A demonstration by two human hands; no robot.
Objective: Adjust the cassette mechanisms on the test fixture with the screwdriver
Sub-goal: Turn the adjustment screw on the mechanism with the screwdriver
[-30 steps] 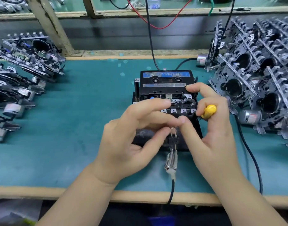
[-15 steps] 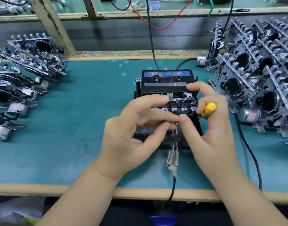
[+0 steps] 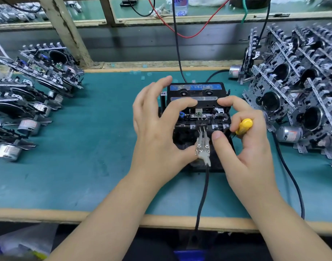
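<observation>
Left hand (image 3: 155,129) spread loose, forefinger on the mechanism (image 3: 201,117), thumb beside the probe (image 3: 202,147). Right hand (image 3: 244,146) clutches the screwdriver (image 3: 244,126), forefinger on the cassette (image 3: 196,93).

One head-worn, wide-angle view is given. The bench (image 3: 67,166) is looked down on from above its near edge, facing forward toward the far rail. The fixture (image 3: 197,102) is centred and seen from close by, both forearms entering from the bottom. Straight edges are bowed toward the frame's sides.
</observation>
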